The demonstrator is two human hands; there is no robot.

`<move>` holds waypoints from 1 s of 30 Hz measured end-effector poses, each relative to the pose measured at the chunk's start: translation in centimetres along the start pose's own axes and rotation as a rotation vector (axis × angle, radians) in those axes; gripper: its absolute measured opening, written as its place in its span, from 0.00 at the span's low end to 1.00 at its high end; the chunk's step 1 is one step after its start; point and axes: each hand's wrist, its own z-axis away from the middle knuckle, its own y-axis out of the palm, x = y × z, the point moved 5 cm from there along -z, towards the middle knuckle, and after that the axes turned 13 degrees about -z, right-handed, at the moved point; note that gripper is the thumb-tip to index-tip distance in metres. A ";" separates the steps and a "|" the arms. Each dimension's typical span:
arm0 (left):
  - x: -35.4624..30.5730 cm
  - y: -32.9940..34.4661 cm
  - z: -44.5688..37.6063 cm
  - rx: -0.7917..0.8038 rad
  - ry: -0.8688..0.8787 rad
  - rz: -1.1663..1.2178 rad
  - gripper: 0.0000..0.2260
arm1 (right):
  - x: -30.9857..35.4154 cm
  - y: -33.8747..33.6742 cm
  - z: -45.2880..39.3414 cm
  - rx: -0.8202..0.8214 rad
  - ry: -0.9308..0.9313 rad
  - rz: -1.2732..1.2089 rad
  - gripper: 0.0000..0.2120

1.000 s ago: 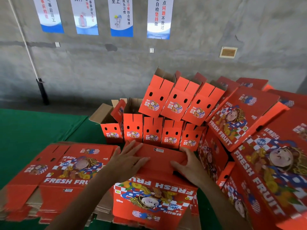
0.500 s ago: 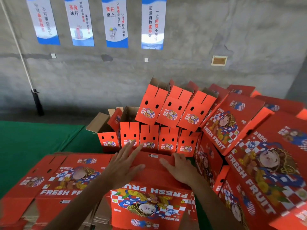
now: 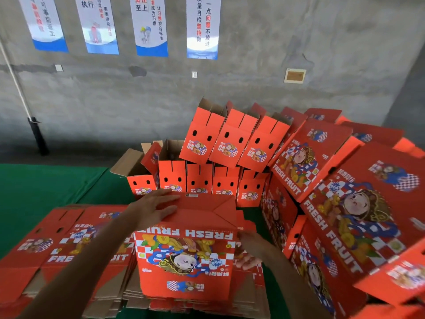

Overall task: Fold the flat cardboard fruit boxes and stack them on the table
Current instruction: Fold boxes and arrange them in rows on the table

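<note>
A red box (image 3: 186, 261) stands near, on a flat stack (image 3: 57, 245) — left hand (image 3: 153, 207) flat on top, right hand (image 3: 249, 252) at its right side; folded boxes (image 3: 227, 143) piled far.

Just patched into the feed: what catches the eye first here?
The red box being folded at bottom centre, left hand flat on its top and right hand at its right side. Behind and to the right rises a pile of folded boxes; flat boxes lie left.

Even daylight, soft shadows, motion blur, wide-angle edge distortion.
</note>
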 end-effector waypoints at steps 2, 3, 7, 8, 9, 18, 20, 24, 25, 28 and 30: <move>0.5 -0.4 0.1 -0.013 0.005 0.054 0.21 | -0.3 0.6 -0.1 0.051 0.032 0.047 0.16; 0.8 -0.4 0.4 -0.021 0.012 0.081 0.20 | -0.4 0.7 -0.1 0.065 0.041 0.050 0.14; 2.7 -0.5 1.9 -0.105 0.065 0.115 0.20 | -0.5 0.7 0.1 0.102 0.054 -0.143 0.12; 3.3 -0.6 2.3 -0.125 0.069 0.116 0.20 | -0.3 0.9 0.3 0.116 0.031 -0.220 0.12; 3.9 -0.8 2.7 -0.144 0.064 0.123 0.20 | 0.1 1.2 0.5 0.125 -0.002 -0.277 0.12; 7.8 -6.5 6.8 -0.495 -0.009 0.260 0.21 | 7.4 4.4 2.4 0.193 -0.186 -0.328 0.15; 8.1 -8.6 7.5 -0.586 -0.001 0.258 0.23 | 10.0 5.2 2.5 0.197 -0.228 -0.307 0.13; 8.9 -11.4 7.8 -0.756 -0.112 0.377 0.26 | 15.8 6.8 2.7 0.173 -0.396 -0.262 0.17; 8.9 -11.6 7.6 -0.785 -0.114 0.479 0.25 | 17.2 7.4 2.9 0.168 -0.443 -0.277 0.20; 8.9 -10.9 6.2 -0.751 -0.160 0.774 0.22 | 21.4 10.7 4.1 0.165 -0.652 -0.135 0.23; 9.0 -10.3 4.9 -0.715 -0.202 0.927 0.20 | 23.4 13.0 4.5 0.082 -0.853 0.096 0.22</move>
